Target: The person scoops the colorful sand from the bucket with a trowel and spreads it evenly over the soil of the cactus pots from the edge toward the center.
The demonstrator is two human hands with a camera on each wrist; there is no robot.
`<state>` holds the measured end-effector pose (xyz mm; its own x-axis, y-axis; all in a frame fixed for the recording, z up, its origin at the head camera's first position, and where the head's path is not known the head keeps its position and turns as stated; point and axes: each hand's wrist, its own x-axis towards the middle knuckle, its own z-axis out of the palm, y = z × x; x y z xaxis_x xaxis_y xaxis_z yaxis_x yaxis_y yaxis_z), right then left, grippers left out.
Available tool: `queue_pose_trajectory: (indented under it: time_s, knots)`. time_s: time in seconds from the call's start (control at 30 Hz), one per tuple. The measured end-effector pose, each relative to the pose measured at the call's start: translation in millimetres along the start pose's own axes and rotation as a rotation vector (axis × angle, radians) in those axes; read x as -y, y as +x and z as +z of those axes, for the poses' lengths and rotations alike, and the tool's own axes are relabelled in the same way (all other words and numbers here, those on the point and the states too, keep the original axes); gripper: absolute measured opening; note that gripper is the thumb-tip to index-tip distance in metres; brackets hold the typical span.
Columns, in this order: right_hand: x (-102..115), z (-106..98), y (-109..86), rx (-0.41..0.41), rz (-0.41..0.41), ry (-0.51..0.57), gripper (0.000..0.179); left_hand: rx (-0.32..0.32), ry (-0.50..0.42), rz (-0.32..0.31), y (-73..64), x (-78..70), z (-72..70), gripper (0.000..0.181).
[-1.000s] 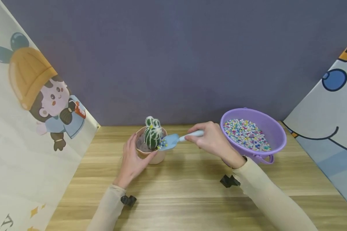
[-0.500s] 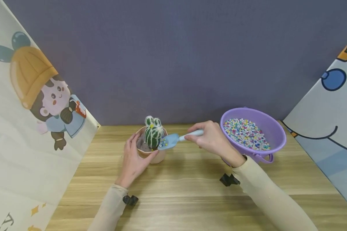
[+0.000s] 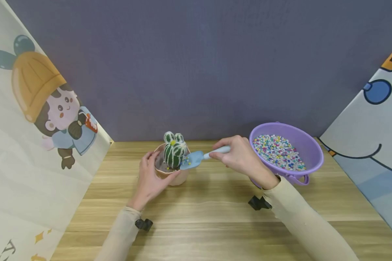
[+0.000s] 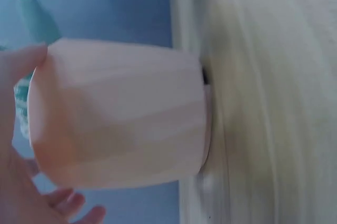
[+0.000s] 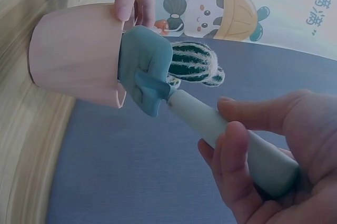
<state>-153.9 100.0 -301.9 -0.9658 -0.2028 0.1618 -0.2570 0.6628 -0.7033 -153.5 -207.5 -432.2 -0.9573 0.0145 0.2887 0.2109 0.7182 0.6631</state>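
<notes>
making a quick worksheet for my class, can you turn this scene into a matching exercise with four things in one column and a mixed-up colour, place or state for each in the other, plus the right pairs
Things:
1. cactus
2. pot
3. scoop
4. bucket

Descriptions:
A. purple, with many-coloured beads inside
B. light blue, gripped by the right hand
C. green with white fuzzy lines
D. pale pink, held at its rim by the left hand

Right pairs: 1-C, 2-D, 3-B, 4-A

Matt pot [image 4: 121,113], fuzzy cactus [image 3: 174,154]; smooth plstc trowel [image 5: 192,113]
</notes>
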Motion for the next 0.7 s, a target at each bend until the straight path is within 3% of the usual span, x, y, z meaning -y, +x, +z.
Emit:
queue_pose_trajectory:
  time_s: [0.1,0.27,0.47,0.7]
  knots:
    - [1.1,0.6,-0.8,0.001,0.004,-0.002,0.019,0.041,-0.026,0.029,1.0,5.8,-4.9,0.105]
    - [-0.4,1.4,-2.2,-0.004,0.004,-0.011,0.02,0.089,-0.013,0.015,1.3,9.1,-7.7,0.108]
    - [-9.8,2.6,-3.1,-0.021,0.006,0.02,0.02,0.07,-0.003,0.005,2.1,6.3,-5.8,0.108]
    - [-17.8,8.1,-4.2,-0.107,-0.036,0.135,0.025,0.054,-0.012,-0.029,0.0,2.0,-3.1,0.103]
